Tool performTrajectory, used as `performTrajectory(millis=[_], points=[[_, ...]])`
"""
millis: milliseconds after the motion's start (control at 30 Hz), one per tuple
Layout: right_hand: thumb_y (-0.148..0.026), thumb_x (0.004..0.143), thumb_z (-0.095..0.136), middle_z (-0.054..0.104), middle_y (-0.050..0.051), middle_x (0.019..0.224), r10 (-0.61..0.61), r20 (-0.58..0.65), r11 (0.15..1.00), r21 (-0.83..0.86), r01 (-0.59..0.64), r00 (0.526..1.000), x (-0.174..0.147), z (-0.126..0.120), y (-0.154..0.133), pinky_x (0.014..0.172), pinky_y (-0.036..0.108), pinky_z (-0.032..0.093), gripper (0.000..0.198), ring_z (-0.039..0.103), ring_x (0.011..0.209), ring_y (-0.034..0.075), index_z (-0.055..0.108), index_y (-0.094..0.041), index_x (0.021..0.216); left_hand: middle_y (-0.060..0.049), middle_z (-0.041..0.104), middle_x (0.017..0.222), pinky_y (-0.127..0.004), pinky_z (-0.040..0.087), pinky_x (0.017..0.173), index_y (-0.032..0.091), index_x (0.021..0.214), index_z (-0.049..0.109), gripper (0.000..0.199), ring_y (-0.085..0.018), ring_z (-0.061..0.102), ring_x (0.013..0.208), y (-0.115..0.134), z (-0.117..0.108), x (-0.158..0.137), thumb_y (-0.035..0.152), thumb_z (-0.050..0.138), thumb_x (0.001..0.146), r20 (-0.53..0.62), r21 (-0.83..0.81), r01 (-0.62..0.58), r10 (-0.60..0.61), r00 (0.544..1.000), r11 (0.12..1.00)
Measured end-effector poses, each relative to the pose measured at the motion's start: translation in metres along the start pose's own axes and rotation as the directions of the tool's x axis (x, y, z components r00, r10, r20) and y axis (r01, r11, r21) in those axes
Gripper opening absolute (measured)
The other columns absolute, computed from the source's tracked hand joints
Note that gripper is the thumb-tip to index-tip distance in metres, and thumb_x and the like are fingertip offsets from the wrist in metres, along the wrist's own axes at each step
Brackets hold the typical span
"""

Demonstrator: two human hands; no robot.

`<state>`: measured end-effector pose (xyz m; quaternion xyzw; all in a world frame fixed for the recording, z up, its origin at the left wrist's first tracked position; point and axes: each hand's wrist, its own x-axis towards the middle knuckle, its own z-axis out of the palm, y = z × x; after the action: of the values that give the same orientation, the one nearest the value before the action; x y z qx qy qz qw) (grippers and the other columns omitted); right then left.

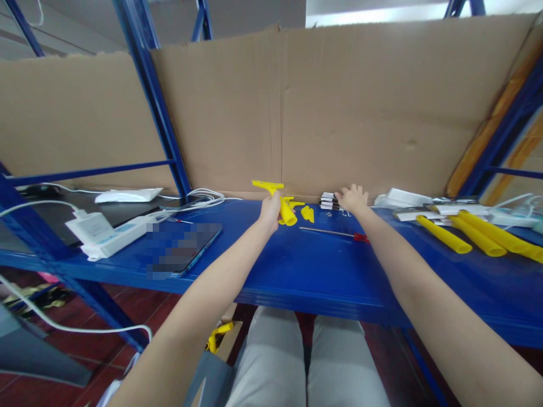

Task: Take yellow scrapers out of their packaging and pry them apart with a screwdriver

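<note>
My left hand (270, 210) is closed around a yellow plastic part with a T-shaped end (267, 185) sticking up above the fingers. A yellow tube end (288, 216) shows just right of that hand; whether it belongs to the same part I cannot tell. Near the cardboard, my right hand (354, 199) reaches out with fingers apart, beside a small stack of black-and-white pieces (328, 200). Tiny metal bits, perhaps screws (329, 214), lie just below the stack. Between the hands are small yellow pieces (307, 213) and a screwdriver (326, 231) with a red handle.
A tall cardboard sheet (339, 107) backs the blue shelf (297, 271). At left lie a dark tablet-like device (190, 249), a white power strip (119, 234) and coiled cables (207, 196). Several yellow tubes (445, 234) and white packets (403, 198) lie right.
</note>
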<state>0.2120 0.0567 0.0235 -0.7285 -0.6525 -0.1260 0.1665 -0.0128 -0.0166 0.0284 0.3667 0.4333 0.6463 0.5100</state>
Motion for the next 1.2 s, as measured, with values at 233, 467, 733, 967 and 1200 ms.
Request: performTrajectory(millis=[233,467,733,967,1200], points=[[-0.039,0.097,0.025,0.044,0.022,0.139,0.037,0.038,0.996,0.075,-0.040,0.999,0.005,0.003,0.001,0.102,0.058,0.030,0.053,0.034,0.131,0.036,0.056,-0.012,0.130,0.001,0.057,0.057,-0.026,0.048,0.050,0.016,0.081,0.050,0.008,-0.014,0.057,0.044,0.000,0.002,-0.002,0.018,0.045,0.088,-0.008,0.051,-0.052,0.052,0.999,0.997],[-0.037,0.096,0.029,0.047,0.022,0.136,-0.040,-0.025,0.996,0.083,0.042,0.999,-0.002,0.001,0.000,0.102,0.057,0.031,0.048,0.036,0.130,0.035,0.057,-0.011,0.125,0.003,0.053,0.057,-0.018,0.040,0.046,0.015,0.080,0.051,0.006,-0.009,0.052,0.045,-0.002,0.002,0.001,0.012,0.048,0.083,0.008,0.079,-0.159,0.159,0.987,0.984],[-0.035,0.095,0.031,0.052,0.021,0.131,-0.142,-0.071,0.990,-0.001,0.142,0.987,-0.007,0.003,0.005,0.098,0.056,0.032,0.044,0.038,0.126,0.034,0.059,-0.012,0.120,0.008,0.046,0.052,-0.018,0.037,0.040,0.020,0.115,0.047,0.037,-0.009,0.045,0.035,0.000,-0.001,-0.003,0.014,0.050,0.079,0.118,0.076,-0.138,0.128,0.985,0.988],[-0.031,0.094,0.032,0.052,0.019,0.132,-0.337,-0.120,0.937,-0.144,0.319,0.934,-0.021,0.006,0.016,0.102,0.052,0.025,0.042,0.038,0.124,0.032,0.060,-0.012,0.119,0.007,0.050,0.059,-0.019,0.038,0.039,0.020,0.120,0.045,0.054,-0.008,0.045,0.034,0.004,0.000,-0.007,0.006,0.050,0.068,0.091,0.115,-0.137,0.127,0.988,0.984],[-0.023,0.093,0.030,0.062,0.020,0.116,-0.522,-0.067,0.826,-0.288,0.484,0.851,-0.040,-0.017,0.049,0.097,0.046,0.028,0.041,0.048,0.113,0.031,0.066,-0.010,0.106,0.006,0.052,0.065,-0.021,0.038,0.039,0.021,0.123,0.041,0.060,-0.008,0.045,0.034,0.007,0.001,-0.010,0.005,0.050,0.066,0.027,0.144,-0.115,0.112,0.993,0.983]])
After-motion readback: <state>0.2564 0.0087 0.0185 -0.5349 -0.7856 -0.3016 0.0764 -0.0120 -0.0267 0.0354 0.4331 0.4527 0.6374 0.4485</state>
